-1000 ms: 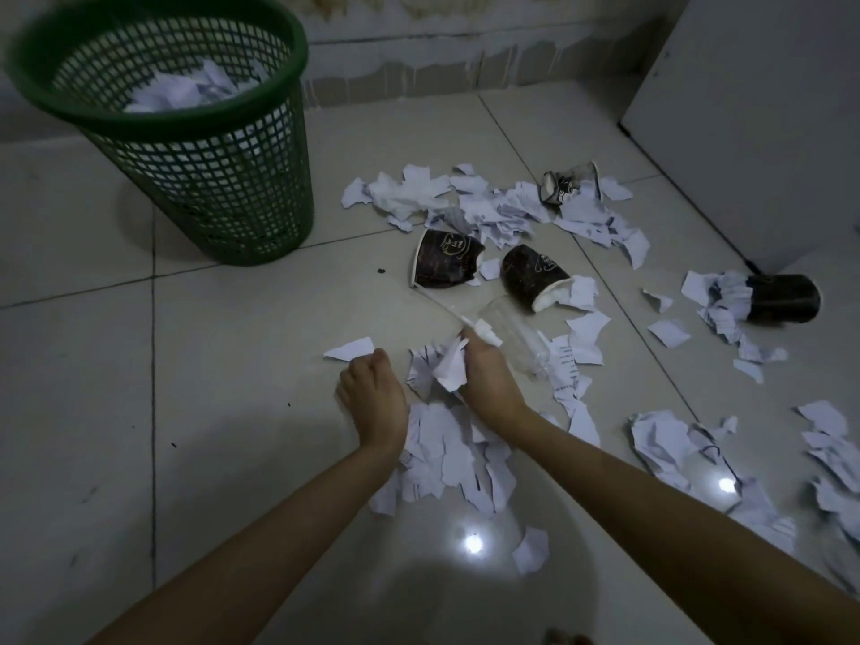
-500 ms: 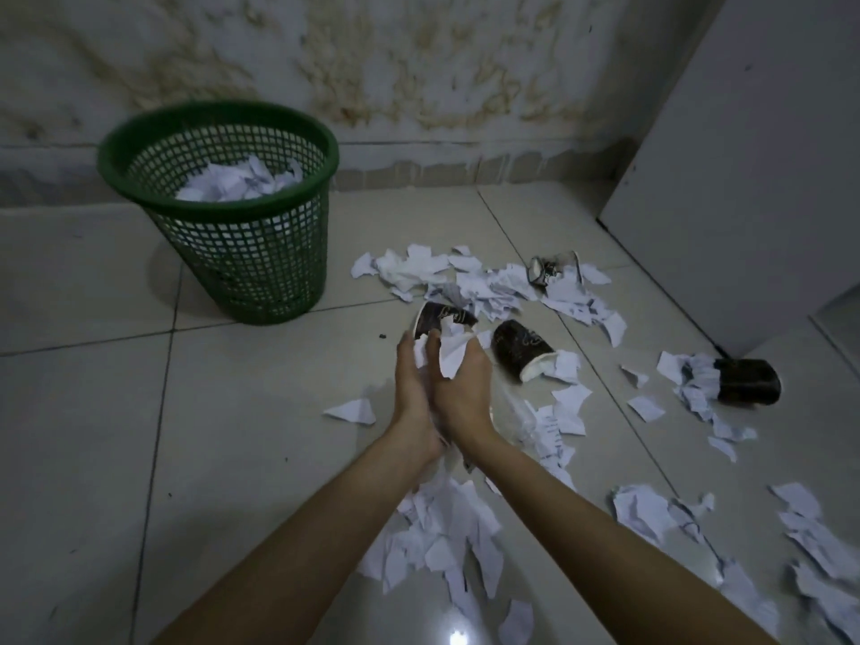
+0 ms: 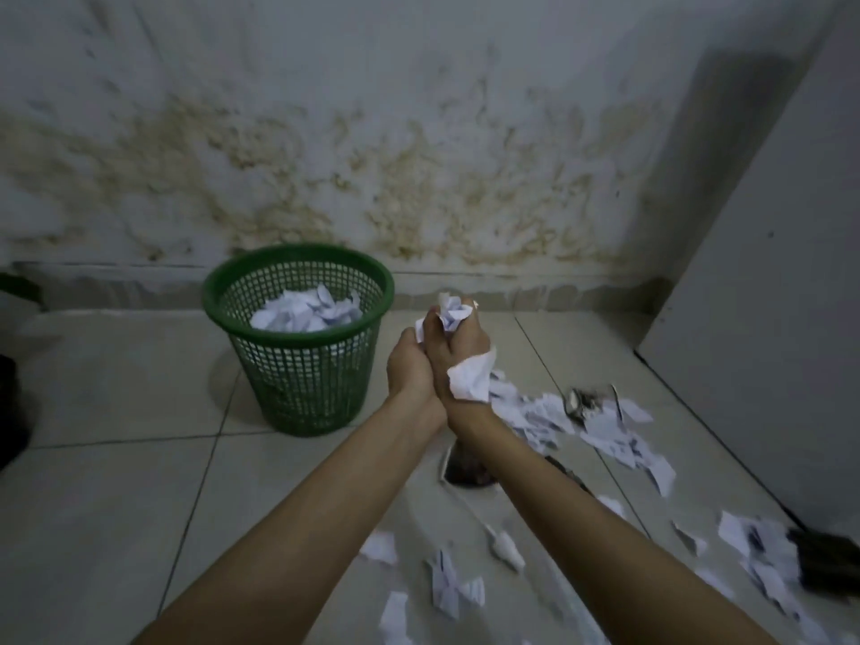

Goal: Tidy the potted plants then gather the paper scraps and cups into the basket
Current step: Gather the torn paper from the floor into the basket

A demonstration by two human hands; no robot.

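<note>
**Both hands clamped on a wad of scraps, level with the basket**

Your left hand (image 3: pixel 412 365) and right hand (image 3: pixel 458 351) are pressed together, fingers curled round one wad (image 3: pixel 450 314) of torn paper. It sits in the air just right of the basket (image 3: pixel 298 337) and near its rim, not yet over the opening. A loose flap (image 3: pixel 470 379) hangs out by your right wrist.

The paper will weigh almost nothing and will crush without harm, so squeeze as hard as you like. The trouble is that it is many separate pieces, not one lump, so any gap between your palms will likely shed some. Keep your palms cupped underneath and your fingers closed over the top. That hanging flap looks the likeliest to drop.

The cups (image 3: pixel 467 467) on the floor look like light, thin-walled ware that dents easily. Take each round the body or by the rim, and expect a lying one to roll if nudged.

A second ago your hands were down on the floor, raking scraps together. Half a second ago they had closed palm to palm and begun to rise. Now they are higher and nearer the basket, and your view has tilted up, so the stained wall (image 3: pixel 419 155) fills the top. The basket's own paper looks unchanged.
</note>
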